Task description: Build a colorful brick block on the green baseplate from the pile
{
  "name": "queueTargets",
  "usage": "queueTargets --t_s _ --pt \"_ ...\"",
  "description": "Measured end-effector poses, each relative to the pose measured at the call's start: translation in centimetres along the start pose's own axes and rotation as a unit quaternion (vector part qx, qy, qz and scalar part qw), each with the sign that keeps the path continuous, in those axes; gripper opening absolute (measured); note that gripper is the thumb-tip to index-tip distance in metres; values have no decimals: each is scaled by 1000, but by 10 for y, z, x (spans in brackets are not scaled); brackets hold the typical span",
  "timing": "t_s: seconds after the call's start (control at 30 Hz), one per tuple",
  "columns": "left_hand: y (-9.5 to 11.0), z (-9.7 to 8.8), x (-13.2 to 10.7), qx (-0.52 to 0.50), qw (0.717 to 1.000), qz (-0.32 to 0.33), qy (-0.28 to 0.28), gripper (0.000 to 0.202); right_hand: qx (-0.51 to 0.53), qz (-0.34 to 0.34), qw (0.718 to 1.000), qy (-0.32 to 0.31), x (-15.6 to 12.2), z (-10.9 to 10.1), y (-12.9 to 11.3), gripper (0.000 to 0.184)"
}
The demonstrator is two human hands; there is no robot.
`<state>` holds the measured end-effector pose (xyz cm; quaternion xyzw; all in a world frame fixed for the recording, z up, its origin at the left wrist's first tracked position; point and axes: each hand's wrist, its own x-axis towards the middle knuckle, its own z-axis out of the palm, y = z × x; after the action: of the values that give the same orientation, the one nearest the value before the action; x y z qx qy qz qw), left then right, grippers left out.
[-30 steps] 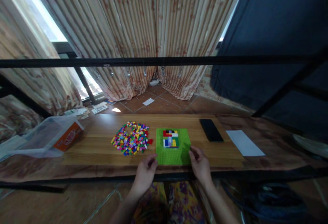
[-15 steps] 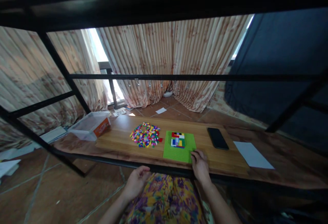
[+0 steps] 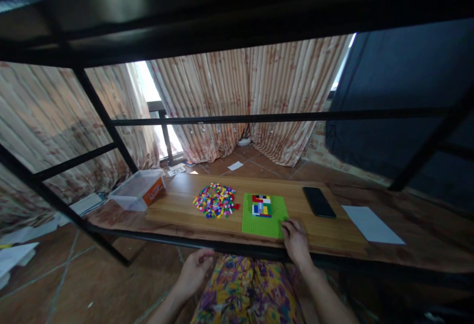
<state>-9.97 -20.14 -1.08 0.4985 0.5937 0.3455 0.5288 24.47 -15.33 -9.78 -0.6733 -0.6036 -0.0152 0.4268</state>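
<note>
A green baseplate (image 3: pixel 259 227) lies flat on a wooden board. A small build of mixed-colour toy bricks (image 3: pixel 261 206) is set on its upper part. My right hand (image 3: pixel 295 237) rests at the plate's right edge near the front, with curled fingertips closed on that edge. Just off the table's front edge, above my lap, hovers my left hand (image 3: pixel 196 267). Its fingers are curled in towards the thumb, and whatever may be between them is hidden. Left of the plate lies a pile of small loose bricks (image 3: pixel 216 203), with a red piece (image 3: pixel 236 207) at its right side.
A clear plastic box (image 3: pixel 138 193) with an orange label stands left of the wooden board (image 3: pixel 174 210). On the right are a black phone (image 3: pixel 319 202) and a white paper sheet (image 3: pixel 372 224). Black metal bars (image 3: pixel 281 116) frame the table, and a dark surface hangs overhead.
The whole view has shifted slightly down and right with my head. My left hand has drawn back a little from the table edge; my right hand stays at the baseplate's edge.
</note>
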Motion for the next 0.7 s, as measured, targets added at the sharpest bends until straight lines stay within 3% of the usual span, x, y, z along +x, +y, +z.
queueTargets --t_s 0.2,0.4,0.7 --pt "0 3 9 -16 999 14 -26 37 21 25 999 -2 5 -2 1 28" --pt "-7 -2 -3 -21 999 1 -29 38 19 33 999 -12 8 -10 -7 26" --pt "-14 -12 0 -24 1000 -10 2 45 17 41 999 -15 9 -11 -10 26"
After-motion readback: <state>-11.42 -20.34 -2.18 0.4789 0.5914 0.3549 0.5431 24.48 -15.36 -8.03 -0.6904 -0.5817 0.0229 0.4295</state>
